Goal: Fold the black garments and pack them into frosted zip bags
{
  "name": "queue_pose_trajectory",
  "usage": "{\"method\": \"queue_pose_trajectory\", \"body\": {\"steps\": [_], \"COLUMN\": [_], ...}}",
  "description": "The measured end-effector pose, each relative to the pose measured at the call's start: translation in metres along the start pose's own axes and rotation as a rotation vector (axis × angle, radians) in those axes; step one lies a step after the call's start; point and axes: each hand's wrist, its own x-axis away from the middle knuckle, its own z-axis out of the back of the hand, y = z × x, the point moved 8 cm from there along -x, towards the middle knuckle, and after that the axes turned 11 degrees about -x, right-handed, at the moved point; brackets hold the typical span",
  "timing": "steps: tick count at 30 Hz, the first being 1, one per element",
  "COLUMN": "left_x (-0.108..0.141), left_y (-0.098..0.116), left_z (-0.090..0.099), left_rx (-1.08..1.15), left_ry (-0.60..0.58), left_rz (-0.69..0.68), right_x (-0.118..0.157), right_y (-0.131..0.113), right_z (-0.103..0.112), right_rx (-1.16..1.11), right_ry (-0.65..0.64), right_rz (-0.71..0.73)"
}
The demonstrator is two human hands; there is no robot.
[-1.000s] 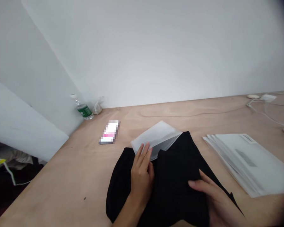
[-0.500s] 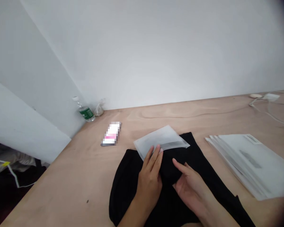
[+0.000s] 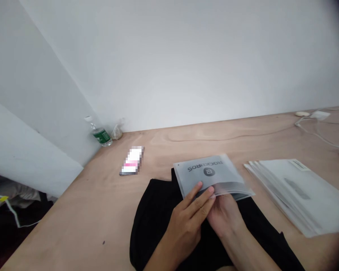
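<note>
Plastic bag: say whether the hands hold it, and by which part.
The left hand holds the plastic bag near its open edge, fingers on top. The right hand reaches inside, fingers hidden; its grip cannot be told.

The frosted pouch is a translucent bluish grey, printed with dark grey lettering and a darker round emblem that has a paler mark inside. The cloth is plain black. The stacked pouches are milky white with a grey printed patch and a whiter label bearing dark marks. Wavy, slightly darker grain runs through the pinkish-tan tabletop. The clear bottle has a green label and a white cap; the phone shows pixelated white crossed by a pink band.
</note>
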Motion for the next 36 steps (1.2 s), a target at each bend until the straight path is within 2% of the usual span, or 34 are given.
{"method": "queue_pose_trajectory", "body": {"steps": [6,11,16,18,21,23,25,27,30,32,36], "left_x": [0.002,0.003,0.003,0.003,0.003,0.003,0.003,0.003,0.002,0.003,0.005], "left_y": [0.003,0.005,-0.006,-0.011,-0.013,-0.013,-0.014,-0.014,-0.012,-0.011,-0.012], "left_z": [-0.005,-0.002,0.000,-0.002,-0.008,-0.013,-0.015,-0.015,-0.015,-0.015,-0.019], "left_rx": [-0.026,-0.085,-0.121,-0.151,-0.230,-0.283,-0.325,-0.344,-0.350,-0.356,-0.340], "left_ry": [-0.071,-0.021,0.033,0.015,-0.075,-0.132,-0.161,-0.168,-0.172,-0.173,-0.177], "left_rz": [-0.026,-0.035,0.134,0.205,0.222,0.216,0.222,0.221,0.195,0.177,0.171], "right_x": [-0.005,-0.010,-0.002,0.009,0.032,0.046,0.053,0.055,0.040,0.016,-0.023], "right_y": [-0.009,-0.018,-0.024,-0.030,-0.043,-0.056,-0.072,-0.085,-0.079,-0.065,-0.041], "right_z": [0.021,0.031,0.036,0.048,0.066,0.064,0.041,0.006,-0.036,-0.042,-0.021], "right_rx": [0.015,0.088,0.172,0.258,0.500,0.764,1.029,1.233,1.510,1.747,2.056], "right_ry": [0.016,0.004,-0.033,-0.016,-0.004,-0.074,-0.179,-0.281,-0.392,-0.336,-0.205], "right_rz": [0.113,0.181,0.142,0.087,-0.020,-0.023,0.156,0.457,0.835,0.946,0.910]}}
